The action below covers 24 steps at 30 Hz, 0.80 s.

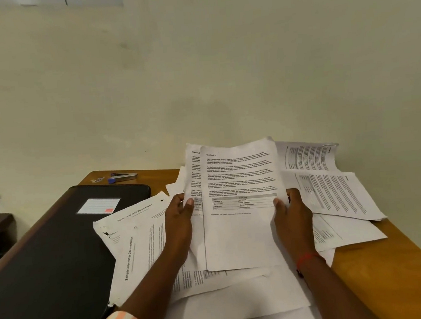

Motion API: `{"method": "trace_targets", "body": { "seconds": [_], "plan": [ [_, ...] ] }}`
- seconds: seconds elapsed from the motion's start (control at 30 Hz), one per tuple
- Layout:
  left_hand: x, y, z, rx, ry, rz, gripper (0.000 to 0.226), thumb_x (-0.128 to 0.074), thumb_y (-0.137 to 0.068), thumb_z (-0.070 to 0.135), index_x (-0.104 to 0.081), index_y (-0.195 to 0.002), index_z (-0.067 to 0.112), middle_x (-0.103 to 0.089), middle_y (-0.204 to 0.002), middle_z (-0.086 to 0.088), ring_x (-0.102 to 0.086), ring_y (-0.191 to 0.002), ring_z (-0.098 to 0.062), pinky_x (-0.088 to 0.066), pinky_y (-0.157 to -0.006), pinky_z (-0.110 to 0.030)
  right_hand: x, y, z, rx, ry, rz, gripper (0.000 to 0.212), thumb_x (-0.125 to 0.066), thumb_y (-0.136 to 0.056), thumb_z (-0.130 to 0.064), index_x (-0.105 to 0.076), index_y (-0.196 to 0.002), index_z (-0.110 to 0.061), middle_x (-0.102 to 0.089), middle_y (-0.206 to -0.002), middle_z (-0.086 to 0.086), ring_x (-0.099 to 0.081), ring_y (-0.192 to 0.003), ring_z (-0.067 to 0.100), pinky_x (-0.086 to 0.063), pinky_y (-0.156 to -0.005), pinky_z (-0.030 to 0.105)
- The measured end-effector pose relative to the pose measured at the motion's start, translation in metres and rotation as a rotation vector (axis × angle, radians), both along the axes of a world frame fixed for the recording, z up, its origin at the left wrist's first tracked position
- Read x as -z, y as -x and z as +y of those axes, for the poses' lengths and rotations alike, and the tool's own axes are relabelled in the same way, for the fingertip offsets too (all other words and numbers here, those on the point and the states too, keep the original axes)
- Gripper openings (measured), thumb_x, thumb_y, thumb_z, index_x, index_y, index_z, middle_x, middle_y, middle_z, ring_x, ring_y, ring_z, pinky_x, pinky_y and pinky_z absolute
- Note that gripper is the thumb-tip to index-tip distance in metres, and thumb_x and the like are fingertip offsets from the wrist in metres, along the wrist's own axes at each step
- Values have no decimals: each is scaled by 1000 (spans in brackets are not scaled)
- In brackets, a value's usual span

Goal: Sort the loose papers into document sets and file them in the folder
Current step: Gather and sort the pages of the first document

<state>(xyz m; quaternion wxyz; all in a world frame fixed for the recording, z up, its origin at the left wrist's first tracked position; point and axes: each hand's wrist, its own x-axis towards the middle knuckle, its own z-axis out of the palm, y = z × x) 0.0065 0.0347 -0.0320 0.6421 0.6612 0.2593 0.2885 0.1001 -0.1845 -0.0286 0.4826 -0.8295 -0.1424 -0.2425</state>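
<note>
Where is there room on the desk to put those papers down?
Bare wood shows at the right front corner of the desk, beside the loose papers. A small strip lies behind the black folder, near the stapler. The middle is crowded.

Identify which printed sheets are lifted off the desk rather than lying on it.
The sheets with the small table, gripped by the left hand and right hand; every other page lies flat.

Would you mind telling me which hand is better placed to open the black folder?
Left, probably: the left hand holds the sheets on the side nearest the folder.
</note>
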Motion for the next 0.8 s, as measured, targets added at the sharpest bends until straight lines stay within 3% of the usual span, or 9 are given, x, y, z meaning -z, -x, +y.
{"method": "trace_targets", "body": {
  "seconds": [0.13,0.2,0.27,0.33,0.43,0.5,0.6,0.7,0.8],
  "plan": [
    [-2,-1,-2,-41,-113,60,31,-56,-101,45,-51,-130,35,-65,-132,4,-69,-108,-21,-56,-96,-55,-2,2,-1,-20,-10,26,11,-58,-98,-7,-53,-109,-6,-62,-91,4,-58,-81,21,-43,-69,29],
    [-6,2,-6,-124,-374,87,46,-59,-99,46,-42,-141,37,-56,-145,4,-62,-123,-22,-52,-103,-52,-3,3,1,-56,-16,103,19,-59,-97,-3,-53,-114,-5,-63,-99,5,-58,-87,20,-42,-74,27],
    [-9,5,-12,-154,-712,82,65,-61,-98,44,-30,-154,34,-38,-160,5,-43,-141,-15,-38,-113,-43,-3,4,5,-130,-17,216,31,-60,-94,0,-51,-123,-8,-63,-108,5,-59,-95,19,-43,-80,25],
    [-8,4,-19,-18,-933,105,70,-60,-98,46,-28,-158,31,-24,-167,8,-25,-151,-12,-22,-120,-37,0,6,10,-204,28,282,41,-61,-92,0,-50,-130,-11,-63,-114,4,-61,-101,19,-42,-82,20],
    [5,0,-28,289,-947,267,69,-54,-98,57,-31,-158,34,-16,-169,8,-14,-156,-17,-12,-125,-40,2,8,15,-295,108,326,40,-63,-91,-2,-55,-129,-14,-63,-117,-1,-60,-103,13,-37,-74,2],
    [15,-3,-28,416,-1037,430,69,-48,-97,65,-32,-157,34,-12,-170,5,-7,-157,-19,-7,-125,-41,1,6,13,-297,118,315,29,-63,-93,-6,-62,-121,-13,-65,-117,0,-60,-103,12,-36,-76,0],
    [21,-6,-19,444,-1109,536,67,-48,-99,62,-36,-156,29,-19,-169,-1,-10,-156,-20,-8,-124,-39,-2,-4,2,-104,159,238,19,-63,-96,-15,-67,-113,-10,-64,-115,9,-62,-107,23,-41,-84,21],
    [24,-8,-9,409,-1067,495,56,-57,-100,42,-43,-151,25,-33,-162,0,-22,-153,-19,-13,-124,-40,2,-16,-19,135,479,288,43,-60,-96,-39,-58,-130,-13,-53,-134,15,-49,-127,32,-36,-106,42],
    [29,-7,-8,392,-1043,372,47,-67,-95,22,-58,-141,17,-53,-147,-3,-46,-138,-24,-30,-117,-39,14,-23,-31,174,666,378,57,-48,-95,-59,-48,-134,-19,-49,-135,16,-41,-132,34,-29,-110,49]
  ]
}}
